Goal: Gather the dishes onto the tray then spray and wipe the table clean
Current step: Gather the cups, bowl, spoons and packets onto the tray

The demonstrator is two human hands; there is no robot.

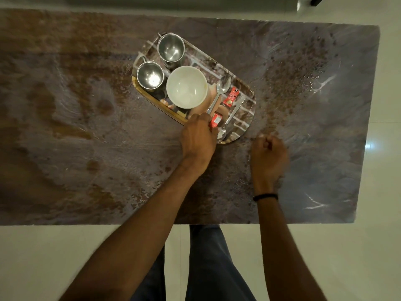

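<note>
An oval patterned tray (245,118) lies slantwise on the brown-grey stone table (86,127). It carries two steel cups (171,49) (150,75), a white bowl (187,86), a spoon (221,90), a second spoon (227,122) and a red sachet (232,97). My left hand (198,140) rests over the tray's near edge, its fingers closed on another red sachet (216,120) beside the first spoon's handle. Just right of the tray, my right hand (269,155) is a fist over the table, with nothing visible in it.
Droplets and speckles (303,68) cover the table's right part, and pale streaks run across its left part. The table's near edge (130,224) is in front of my legs. Light floor tiles (386,148) surround the table.
</note>
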